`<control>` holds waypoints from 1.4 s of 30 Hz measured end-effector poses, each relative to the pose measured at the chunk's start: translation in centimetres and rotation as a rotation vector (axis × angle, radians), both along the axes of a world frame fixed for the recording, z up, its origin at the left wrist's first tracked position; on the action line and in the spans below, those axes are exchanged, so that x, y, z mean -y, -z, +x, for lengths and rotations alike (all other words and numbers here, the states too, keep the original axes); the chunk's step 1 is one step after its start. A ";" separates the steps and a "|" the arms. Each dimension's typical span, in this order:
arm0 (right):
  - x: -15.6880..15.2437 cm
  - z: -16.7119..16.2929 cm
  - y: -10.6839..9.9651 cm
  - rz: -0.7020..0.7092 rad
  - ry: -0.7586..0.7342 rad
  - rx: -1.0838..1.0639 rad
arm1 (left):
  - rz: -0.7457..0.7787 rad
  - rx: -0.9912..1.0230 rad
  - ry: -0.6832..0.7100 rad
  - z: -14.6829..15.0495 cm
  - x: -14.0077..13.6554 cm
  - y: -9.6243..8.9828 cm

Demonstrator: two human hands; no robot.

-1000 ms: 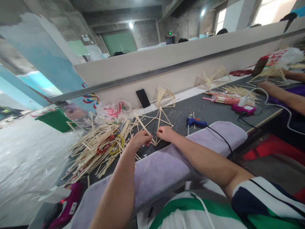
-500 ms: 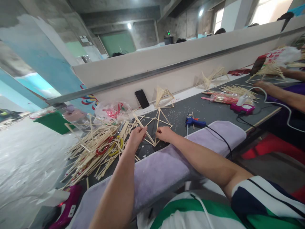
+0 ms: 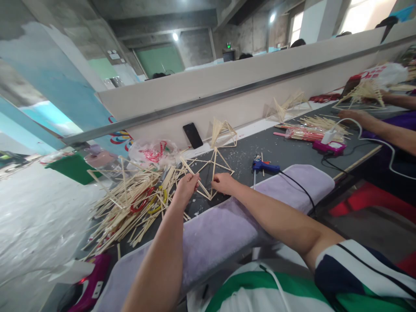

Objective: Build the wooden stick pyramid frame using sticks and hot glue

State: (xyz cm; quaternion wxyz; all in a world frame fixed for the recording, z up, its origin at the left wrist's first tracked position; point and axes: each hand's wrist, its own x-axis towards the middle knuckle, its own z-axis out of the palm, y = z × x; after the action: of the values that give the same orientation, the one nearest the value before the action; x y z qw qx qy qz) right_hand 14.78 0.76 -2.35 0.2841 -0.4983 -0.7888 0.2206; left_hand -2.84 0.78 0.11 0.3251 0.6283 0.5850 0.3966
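Two hands pinch an open stick frame at the near edge of the bench, its outline joined but its sides bare.
The left hand (image 3: 187,187) has its fingers narrowed on a slanting stick (image 3: 204,190) that runs down to the near corner; the right hand (image 3: 223,183) pinches close by an upright of the stick frame (image 3: 214,163), which stands on the bench (image 3: 242,158) between them. Several sticks already meet at the peak and corners; whether every joint is firm cannot be told. Beside the denser stick model (image 3: 221,131) behind, it looks an early stage, with infill seemingly lacking. The glue gun (image 3: 265,166) lies apart, to the right; loose sticks (image 3: 125,208) heap left.
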 end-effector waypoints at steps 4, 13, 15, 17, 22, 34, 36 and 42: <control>0.4 0.1 -0.1 0.068 0.001 0.003 | 0.017 0.010 -0.042 0.0 0.2 -0.4; 1.5 0.1 -0.9 0.185 0.012 0.023 | 0.108 0.174 -0.059 0.0 0.3 -0.7; 1.5 0.0 -0.9 0.193 0.016 0.019 | 0.122 0.186 -0.057 0.1 0.3 -0.7; 1.5 0.0 -0.8 0.194 0.020 0.007 | 0.132 0.184 -0.058 0.1 0.4 -0.9; 1.1 -0.1 -0.3 0.176 0.043 -0.053 | 0.121 0.169 -0.093 0.3 0.6 -1.2; 0.0 -0.5 1.2 0.064 0.033 -0.153 | 0.032 0.118 -0.057 0.2 0.4 0.0; -0.1 -0.6 1.3 0.051 0.044 -0.162 | -0.004 0.101 -0.054 0.1 0.3 0.3; -0.1 -0.7 1.6 0.014 0.055 -0.178 | -0.152 0.039 0.015 -0.1 0.2 0.9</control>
State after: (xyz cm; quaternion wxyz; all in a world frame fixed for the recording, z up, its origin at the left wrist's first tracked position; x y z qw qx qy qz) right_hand 14.08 0.87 -3.96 0.3626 -0.4963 -0.7479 0.2507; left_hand -2.93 0.57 -0.81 0.3861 0.5986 0.6021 0.3606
